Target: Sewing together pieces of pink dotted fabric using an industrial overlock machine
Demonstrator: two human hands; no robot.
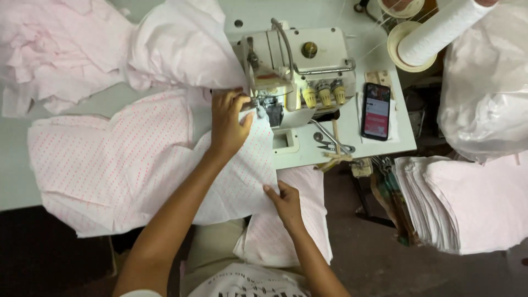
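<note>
Fabric (137, 159), pink-dotted, lies across the table (16, 165) at nine o'clock of the overlock machine (297, 71). Left hand (228, 124) presses it flat-fingered just beside the presser foot; right hand (286, 201) pinches the near edge. Steady, even feeding with fingertips kept off the needle seems wise.

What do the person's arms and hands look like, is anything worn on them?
Both arms are bare all the way down, slim and long. The left hand and the right hand wear no gloves; no rings, watch or bracelets show. Near the left shoulder a bit of white sleeve peeks in at the bottom edge. The shirt is white with dark printed lettering.
</note>
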